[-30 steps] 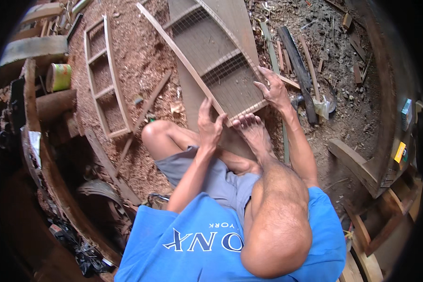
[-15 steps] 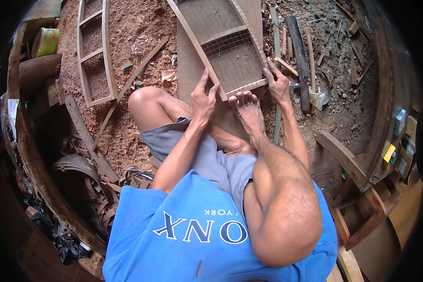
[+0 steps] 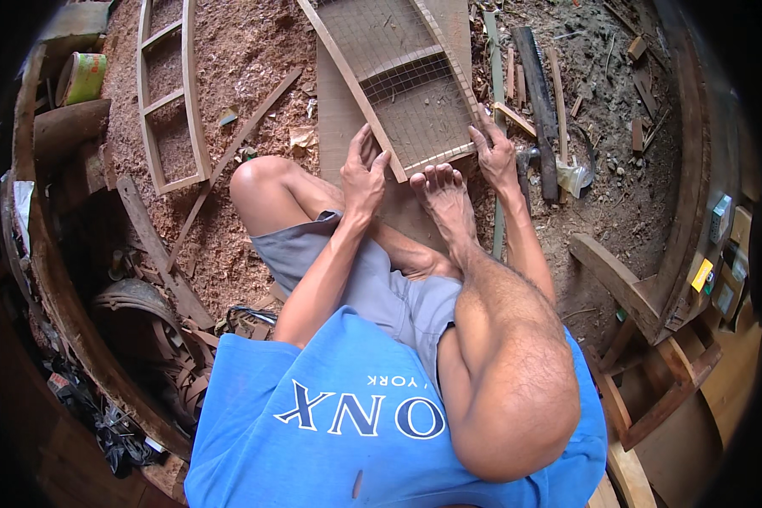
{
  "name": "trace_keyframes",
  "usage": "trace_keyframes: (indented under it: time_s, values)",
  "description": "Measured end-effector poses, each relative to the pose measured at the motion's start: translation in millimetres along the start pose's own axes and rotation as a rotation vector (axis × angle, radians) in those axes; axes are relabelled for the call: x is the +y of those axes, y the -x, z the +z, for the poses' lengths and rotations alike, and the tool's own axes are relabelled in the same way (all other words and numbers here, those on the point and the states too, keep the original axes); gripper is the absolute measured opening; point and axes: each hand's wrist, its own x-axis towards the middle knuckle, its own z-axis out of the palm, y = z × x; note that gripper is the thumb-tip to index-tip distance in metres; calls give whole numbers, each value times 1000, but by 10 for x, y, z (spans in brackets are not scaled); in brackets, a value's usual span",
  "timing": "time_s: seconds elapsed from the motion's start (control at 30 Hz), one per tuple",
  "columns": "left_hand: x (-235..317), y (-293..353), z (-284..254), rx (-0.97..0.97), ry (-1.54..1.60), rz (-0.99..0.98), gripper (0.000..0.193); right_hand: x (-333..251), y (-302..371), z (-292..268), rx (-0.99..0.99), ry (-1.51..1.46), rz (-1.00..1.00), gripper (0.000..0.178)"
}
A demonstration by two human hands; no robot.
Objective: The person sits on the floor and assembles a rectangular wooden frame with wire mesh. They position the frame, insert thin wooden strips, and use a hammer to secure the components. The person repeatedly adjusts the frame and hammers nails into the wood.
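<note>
A long, narrow wooden frame with wire mesh across it lies before me, its near end pointing at my body. At that end, my left hand has its thumb and fingers against the left rail in a loose grip. Opposite it, my right hand clasps the right rail, thumb on the inner side and fingers along the outer edge. The toes of my bare foot are right by the frame's near crosspiece. Beneath the frame is a flat brown board.
To the left, a second slatted frame lies on wood shavings beside a thin strip. Right of the board are a dark timber, a hammer-like tool and a clear plastic bag. Heavy timber stands farther right.
The frame's near end has shifted slightly left, and both hands have moved a little with it. More of the hammer-like tool shows beside my right hand.
</note>
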Motion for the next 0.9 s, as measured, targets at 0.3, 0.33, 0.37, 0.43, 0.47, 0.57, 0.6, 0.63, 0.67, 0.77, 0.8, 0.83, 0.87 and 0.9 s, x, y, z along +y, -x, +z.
trace_keyframes:
  time_s: [0.3,0.33,0.37,0.43,0.47,0.57,0.6,0.63,0.67,0.77,0.8,0.83,0.87,0.9]
  values:
    - [-38,0,2,23,52,-19,69,5,64,80,32,249,-179,54]
    - [-33,6,2,34,59,12,66,2,69,84,-4,208,-132,56]
    - [-28,16,7,54,61,0,63,0,75,89,2,224,-147,56]
    - [-17,46,32,98,-17,-18,56,-5,79,96,13,241,-151,57]
    - [-14,76,55,124,-97,-29,52,-7,80,100,8,229,-115,56]
    - [-31,174,169,262,-272,-16,38,-11,83,104,-4,197,-88,55]
    - [-45,212,205,299,-285,1,37,-11,87,109,5,188,-90,55]
    - [-63,235,246,321,-308,-13,36,-12,87,110,7,184,-102,55]
    - [-82,262,284,341,-294,-25,35,-13,86,115,11,179,-114,54]
    - [-148,296,370,379,-287,17,40,-13,88,127,1,166,-108,55]
    - [-170,307,406,395,-269,25,41,-14,88,130,2,160,-110,55]
    - [-192,311,438,416,-251,21,42,-15,86,132,2,145,-93,55]
    - [-216,318,456,428,-241,18,43,-16,90,131,9,186,-96,55]
    - [-240,321,471,442,-216,14,44,-17,93,129,8,188,-101,55]
